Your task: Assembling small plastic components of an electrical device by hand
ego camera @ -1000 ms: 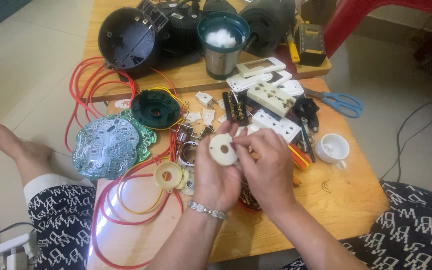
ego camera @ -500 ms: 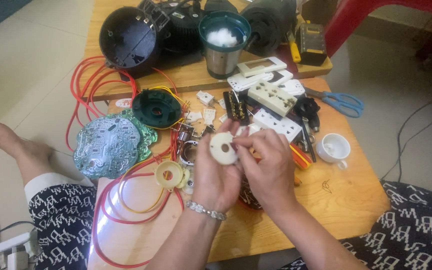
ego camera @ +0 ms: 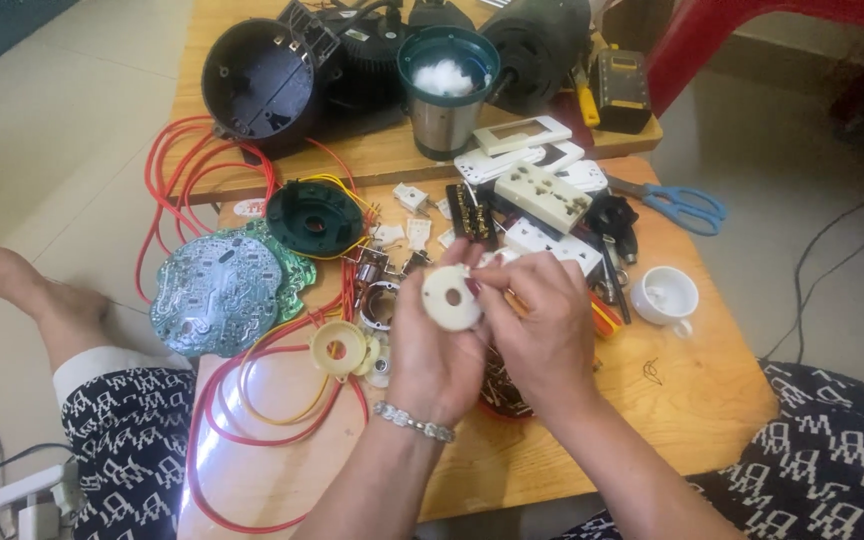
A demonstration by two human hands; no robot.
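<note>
A cream round plastic disc with a centre hole is held up over the wooden table. My left hand, with a bracelet at the wrist, grips the disc from below and the left. My right hand pinches its right edge with fingertips. Just left of my hands lies a pale yellow round part on the table, and a metal ring piece sits behind the disc.
A green circuit board, red and yellow wires, a dark green round cover, white socket plates, blue scissors, a white cup, a steel jar and black housings crowd the table.
Both hands keep hold of the cream disc; it has shifted only slightly, and nothing else has moved.
</note>
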